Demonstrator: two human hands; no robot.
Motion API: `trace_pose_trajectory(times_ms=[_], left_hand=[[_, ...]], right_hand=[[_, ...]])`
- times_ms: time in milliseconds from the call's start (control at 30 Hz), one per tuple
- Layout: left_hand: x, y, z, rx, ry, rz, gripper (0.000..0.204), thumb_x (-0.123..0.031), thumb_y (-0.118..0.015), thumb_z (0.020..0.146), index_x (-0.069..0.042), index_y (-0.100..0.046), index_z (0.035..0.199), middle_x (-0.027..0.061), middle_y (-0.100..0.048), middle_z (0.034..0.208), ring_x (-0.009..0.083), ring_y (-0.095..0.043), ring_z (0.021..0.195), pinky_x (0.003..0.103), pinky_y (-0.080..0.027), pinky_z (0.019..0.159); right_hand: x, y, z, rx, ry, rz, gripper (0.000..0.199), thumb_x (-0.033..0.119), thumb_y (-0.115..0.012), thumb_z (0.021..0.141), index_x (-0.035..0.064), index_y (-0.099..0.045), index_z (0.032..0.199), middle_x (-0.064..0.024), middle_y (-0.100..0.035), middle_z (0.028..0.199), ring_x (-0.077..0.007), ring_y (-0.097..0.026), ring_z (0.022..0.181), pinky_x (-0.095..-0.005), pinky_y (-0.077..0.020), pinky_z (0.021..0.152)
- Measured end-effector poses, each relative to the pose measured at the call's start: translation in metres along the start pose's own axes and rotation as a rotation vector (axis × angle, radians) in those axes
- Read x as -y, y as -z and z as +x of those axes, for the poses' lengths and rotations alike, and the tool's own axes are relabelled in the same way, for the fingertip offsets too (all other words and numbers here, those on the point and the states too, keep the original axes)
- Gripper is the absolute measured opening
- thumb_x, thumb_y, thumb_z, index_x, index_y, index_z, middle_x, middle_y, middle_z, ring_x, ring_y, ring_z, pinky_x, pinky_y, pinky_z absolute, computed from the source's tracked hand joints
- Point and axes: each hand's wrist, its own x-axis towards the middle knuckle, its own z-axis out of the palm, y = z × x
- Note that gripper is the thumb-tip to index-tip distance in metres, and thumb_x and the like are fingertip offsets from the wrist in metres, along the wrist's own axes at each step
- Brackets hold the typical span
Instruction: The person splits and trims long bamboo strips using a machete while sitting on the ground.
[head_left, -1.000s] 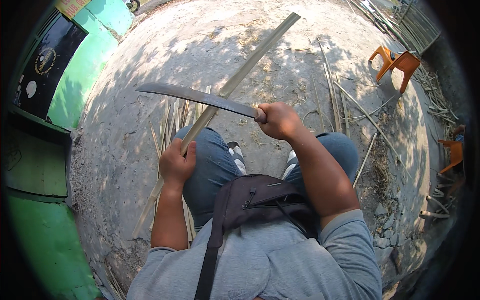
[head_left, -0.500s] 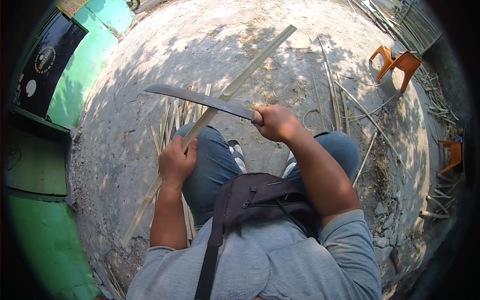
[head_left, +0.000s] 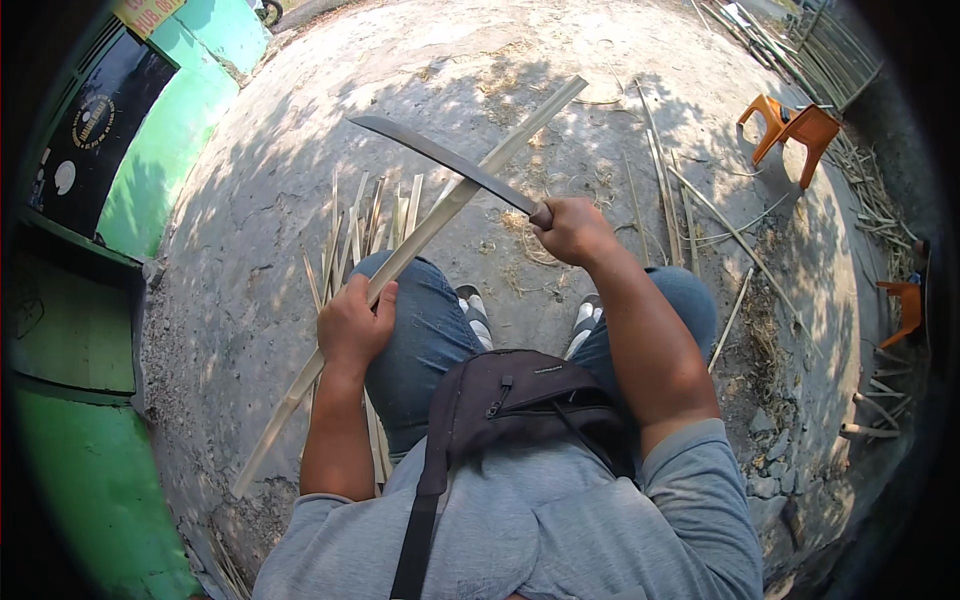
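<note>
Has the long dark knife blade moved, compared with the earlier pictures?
Yes. The long dark knife blade, gripped by the right hand, now lies farther up the pale bamboo strip, its tip farther from the person's left knee.

— What's each hand doing?
— Left hand [head_left: 352, 325] grips a bamboo strip [head_left: 420, 232] across the knee; right hand [head_left: 572, 230] holds a machete [head_left: 450, 164], blade against the strip.

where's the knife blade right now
In the head view, the long dark blade sits upper centre, gripped by the right hand, crossing the bamboo strip that the left hand steadies on the left knee.
</note>
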Motion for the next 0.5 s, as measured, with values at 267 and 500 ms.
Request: trace_pose_trajectory(times_ms=[267, 500], left_hand=[[0.001, -0.002, 0.0, -0.007, -0.01, -0.032, 0.044, -0.048, -0.067, 0.101, -0.006, -0.064, 0.087, 0.0229, -0.069, 0.079, 0.0487, -0.07, 0.078, 0.058, -0.053, 0.068], [0.008, -0.008, -0.001, -0.061, -0.058, -0.031, 0.044, -0.05, -0.068, 0.1, -0.008, -0.066, 0.09, 0.02, -0.071, 0.077, 0.0455, -0.072, 0.072, 0.057, -0.056, 0.064]], right_hand=[[0.028, -0.019, -0.01, 0.112, 0.276, -0.126, 0.021, 0.03, -0.065, 0.099, 0.0154, -0.078, 0.107, -0.0169, -0.078, 0.105, -0.0384, -0.073, 0.105, -0.0497, -0.0585, 0.09], [0.01, 0.002, 0.001, 0.018, 0.113, -0.123, 0.021, 0.03, -0.066, 0.097, 0.017, -0.08, 0.106, -0.0162, -0.078, 0.104, -0.0382, -0.074, 0.102, -0.0489, -0.0587, 0.089]])
